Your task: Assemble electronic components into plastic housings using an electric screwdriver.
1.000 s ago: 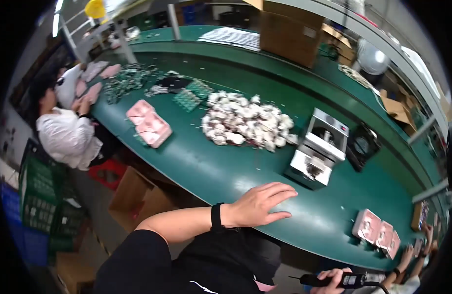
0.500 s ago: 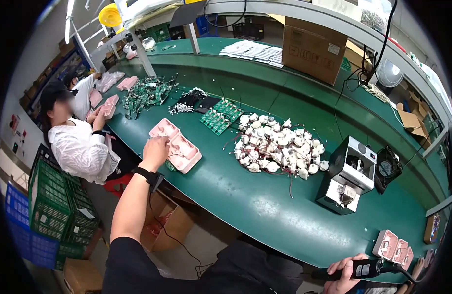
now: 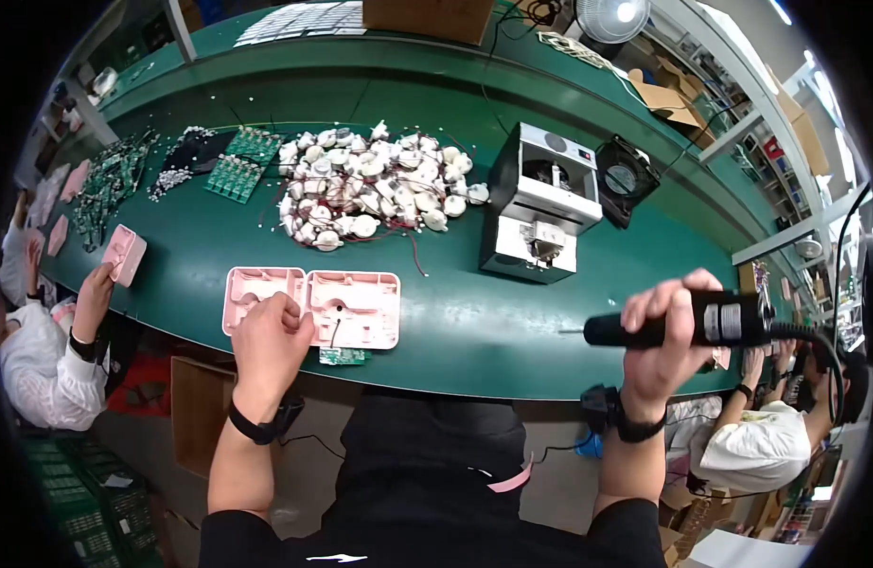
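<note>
My right hand (image 3: pixel 668 336) is wrapped around a black electric screwdriver (image 3: pixel 720 320), raised over the right part of the bench. The bit points left, and a cable leaves the tool's other end. My left hand (image 3: pixel 273 341) is over the left half of an opened pink plastic casing (image 3: pixel 384 336), fingers curled together in a pinch. Whatever they hold, if anything, is hidden. Both halves of the casing lie side by side, hollow sides up, with a thin dark wire in the right half. A small green circuit board (image 3: pixel 342 357) sticks out at its near edge.
White wired components (image 3: pixel 370 185) form a heap beyond the casing. Circuit board panels (image 3: pixel 242 166) and loose green boards (image 3: pixel 114 185) lie left of it. A grey-black benchtop machine (image 3: pixel 540 204) stands right of the heap. A co-worker's hand (image 3: pixel 97 293) holds a pink part at left; other people sit at right.
The view has swung right. My right hand has lifted the screwdriver from the bench's right end toward the middle. The casing now lies squared in front of me, my left hand still at it.
</note>
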The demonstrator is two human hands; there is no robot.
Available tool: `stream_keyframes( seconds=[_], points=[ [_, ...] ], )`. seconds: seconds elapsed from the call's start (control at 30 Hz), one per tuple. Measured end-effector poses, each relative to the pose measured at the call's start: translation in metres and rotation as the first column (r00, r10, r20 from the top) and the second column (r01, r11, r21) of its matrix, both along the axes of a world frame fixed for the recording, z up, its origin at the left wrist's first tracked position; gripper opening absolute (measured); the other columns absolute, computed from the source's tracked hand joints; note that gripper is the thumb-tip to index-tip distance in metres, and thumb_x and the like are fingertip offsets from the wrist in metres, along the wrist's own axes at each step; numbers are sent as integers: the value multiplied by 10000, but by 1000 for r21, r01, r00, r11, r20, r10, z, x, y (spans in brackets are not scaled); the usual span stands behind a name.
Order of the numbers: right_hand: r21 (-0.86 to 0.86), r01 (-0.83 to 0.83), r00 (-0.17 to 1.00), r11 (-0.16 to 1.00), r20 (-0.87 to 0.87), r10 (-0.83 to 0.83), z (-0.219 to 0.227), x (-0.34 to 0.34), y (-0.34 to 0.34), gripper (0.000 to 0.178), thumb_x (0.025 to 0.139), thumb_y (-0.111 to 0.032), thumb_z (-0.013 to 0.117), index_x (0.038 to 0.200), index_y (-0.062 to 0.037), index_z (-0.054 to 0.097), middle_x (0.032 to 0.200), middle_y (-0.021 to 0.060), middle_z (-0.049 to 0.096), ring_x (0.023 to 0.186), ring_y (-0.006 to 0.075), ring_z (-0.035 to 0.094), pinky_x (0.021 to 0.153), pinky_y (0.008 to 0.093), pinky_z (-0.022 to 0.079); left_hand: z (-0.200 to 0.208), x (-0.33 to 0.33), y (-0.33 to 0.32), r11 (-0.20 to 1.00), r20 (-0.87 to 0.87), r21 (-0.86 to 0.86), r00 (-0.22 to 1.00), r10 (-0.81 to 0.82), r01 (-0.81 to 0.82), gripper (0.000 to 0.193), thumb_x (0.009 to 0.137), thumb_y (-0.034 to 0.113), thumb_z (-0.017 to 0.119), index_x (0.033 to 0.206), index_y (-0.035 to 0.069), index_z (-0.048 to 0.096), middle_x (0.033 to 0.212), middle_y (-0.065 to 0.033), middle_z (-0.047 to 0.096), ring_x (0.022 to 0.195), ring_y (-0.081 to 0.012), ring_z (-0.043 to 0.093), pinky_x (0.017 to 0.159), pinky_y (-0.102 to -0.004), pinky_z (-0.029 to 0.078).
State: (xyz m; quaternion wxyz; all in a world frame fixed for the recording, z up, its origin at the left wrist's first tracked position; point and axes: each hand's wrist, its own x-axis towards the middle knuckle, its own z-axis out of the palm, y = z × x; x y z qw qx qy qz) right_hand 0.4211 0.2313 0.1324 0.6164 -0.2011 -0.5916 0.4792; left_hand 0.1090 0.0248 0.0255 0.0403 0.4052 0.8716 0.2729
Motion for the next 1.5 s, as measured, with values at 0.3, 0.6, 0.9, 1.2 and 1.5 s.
stream_keyframes(
  seconds=[0.3,0.6,0.9,1.2,1.5],
  points=[
    [90,27,999,996,33,-31,6,-56,66,135,965,-99,625,986,4,540,716,60,551,554,170,553,540,307,478,-11,113,69,984,80,93,984,-159,151,223,783,204,781,735,50,627,671,-88,662,651,-296,665,584,-424,509],
    [-27,-21,994,999,103,24,3,-47,64,134,960,-87,620,1005,0,529,707,61,543,539,165,545,523,312,472,29,111,94,912,80,93,910,-407,399,201,794,220,792,857,46,714,770,-124,711,711,-296,699,638,-406,542],
    [43,-92,996,995,9,92,17,3,7,235,961,-89,569,1152,-26,447,748,80,521,517,164,512,520,320,485,-2,17,191,760,-423,-129,658,-623,637,415,797,280,798,1121,51,674,960,-155,711,953,-305,683,817,-421,555],
    [70,-87,995,994,61,82,17,39,-9,299,945,-129,599,1166,-33,422,758,85,524,519,158,509,509,313,490,12,15,199,712,-229,-295,676,-701,638,382,814,259,771,1099,40,642,873,-115,711,803,-324,695,731,-415,558],
    [-10,-58,994,998,89,59,3,47,-16,347,925,-172,642,1148,-54,405,744,69,506,503,148,495,496,301,494,69,-20,148,868,673,391,548,-497,308,440,937,180,663,1343,44,559,1071,-80,715,909,-160,694,732,-289,539]
  ],
)
